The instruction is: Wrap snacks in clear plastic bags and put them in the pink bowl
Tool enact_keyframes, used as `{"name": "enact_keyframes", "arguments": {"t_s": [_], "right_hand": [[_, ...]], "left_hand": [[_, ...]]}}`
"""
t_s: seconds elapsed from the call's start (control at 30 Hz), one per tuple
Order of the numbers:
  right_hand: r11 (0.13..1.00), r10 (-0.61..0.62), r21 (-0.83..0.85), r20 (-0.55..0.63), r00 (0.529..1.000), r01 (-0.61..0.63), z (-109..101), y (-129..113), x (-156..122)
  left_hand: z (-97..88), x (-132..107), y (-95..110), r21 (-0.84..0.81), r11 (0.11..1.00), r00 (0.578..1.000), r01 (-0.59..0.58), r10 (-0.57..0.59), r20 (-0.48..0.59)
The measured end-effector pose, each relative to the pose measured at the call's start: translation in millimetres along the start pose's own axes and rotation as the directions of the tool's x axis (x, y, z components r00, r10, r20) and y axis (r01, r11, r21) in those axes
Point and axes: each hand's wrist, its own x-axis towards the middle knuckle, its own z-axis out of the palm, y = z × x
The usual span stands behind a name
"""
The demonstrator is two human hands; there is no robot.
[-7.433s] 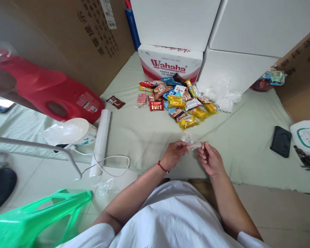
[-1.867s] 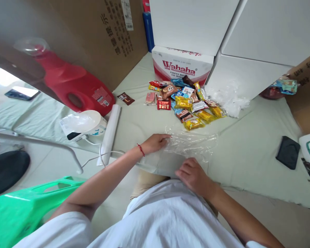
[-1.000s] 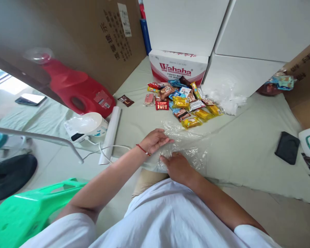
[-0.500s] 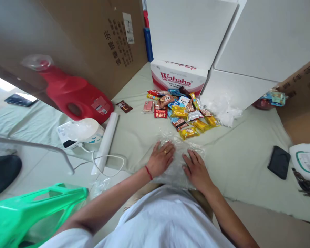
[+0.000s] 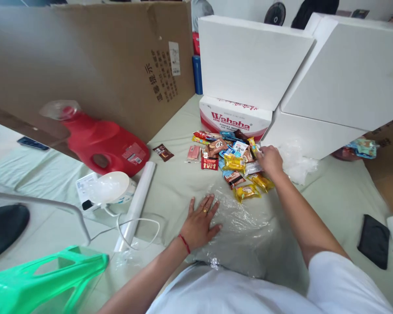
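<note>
Snacks (image 5: 235, 164) lie heaped just left of the nearer right hand (image 5: 270, 161), its fingers curled, any hold hidden; the left hand (image 5: 198, 224), fingers splayed, rests flat on clear plastic (image 5: 244, 224), gripping nothing.

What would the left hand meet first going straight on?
Beyond the plastic, probably the brown packet at the near left of the pile; the left hand points roughly that way. Depth is unclear, so the blue packet just behind could come first.
</note>
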Motion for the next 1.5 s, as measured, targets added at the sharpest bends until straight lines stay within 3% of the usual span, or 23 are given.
{"name": "enact_keyframes", "arguments": {"t_s": [0.1,0.2,0.27,0.33,0.43,0.53,0.63,0.7,0.87,0.97,1.03,1.1,1.17,1.27,1.37,1.43,1.5], "right_hand": [[0.995,0.037,-0.099,0.119,0.992,-0.026,17,-25,36],[0.993,0.015,-0.119,0.154,0.988,0.003,25,-15,30],[0.995,0.002,-0.099,0.074,0.997,0.005,23,1,14],[0.999,-0.021,-0.027,-0.099,0.995,0.018,17,11,-1],[0.973,-0.204,0.054,-0.264,0.943,0.225,9,-5,-18],[0.851,-0.514,0.046,-0.130,0.848,0.523,14,-43,-30],[0.772,-0.636,0.054,0.042,0.771,0.633,29,-63,-46],[0.770,-0.638,0.060,0.088,0.765,0.635,37,-55,-59],[0.809,-0.588,0.085,0.140,0.797,0.582,35,0,-80],[0.844,-0.531,0.182,0.142,0.835,0.505,20,17,-64],[0.888,-0.438,0.197,0.083,0.895,0.416,9,17,-39],[0.910,-0.399,0.133,0.029,0.917,0.392,0,8,-5],[0.868,-0.496,0.035,0.074,0.865,0.495,-4,-9,29],[0.717,-0.658,-0.037,0.293,0.694,0.696,-1,-39,68],[0.622,-0.690,-0.026,0.455,0.563,0.783,7,-59,84],[0.614,-0.681,-0.043,0.475,0.557,0.788,11,-57,83],[0.639,-0.660,-0.090,0.445,0.605,0.764,13,-42,75]], "left_hand": [[0.0,-1,-2,-0.007,1.000,1.000,-0.002,0.002,-0.016],[0.4,-1,-3,-0.022,1.000,1.000,0.002,-0.003,-0.023],[0.4,-1,-3,-0.037,0.999,1.000,0.003,-0.004,-0.018],[0.3,-1,-3,-0.052,0.999,1.000,0.004,-0.005,-0.019],[0.2,-1,-4,-0.055,0.998,0.999,0.005,-0.007,-0.032],[-0.4,-1,-4,-0.050,0.999,0.999,-0.001,-0.001,-0.041],[-1.1,-2,-4,-0.059,0.998,0.999,-0.005,0.003,-0.038],[-1.3,-2,-4,-0.068,0.998,0.999,-0.007,0.004,-0.041],[-1.2,-2,-4,-0.079,0.997,0.999,-0.015,0.011,-0.046],[-0.9,-1,-5,-0.091,0.996,0.999,-0.011,0.007,-0.043],[-0.7,-2,-5,-0.099,0.995,0.999,-0.005,0.001,-0.039],[-0.7,-2,-5,-0.106,0.994,1.000,0.000,-0.003,-0.031],[-1.0,-2,-5,-0.107,0.994,1.000,0.000,-0.003,-0.025],[-1.7,-2,-4,-0.100,0.995,1.000,0.000,-0.002,-0.027],[-1.8,-3,-5,-0.103,0.995,1.000,0.005,-0.007,-0.023],[-1.5,-3,-5,-0.113,0.994,1.000,0.004,-0.007,-0.018],[-1.0,-3,-5,-0.124,0.992,1.000,0.003,-0.006,-0.019]]}}
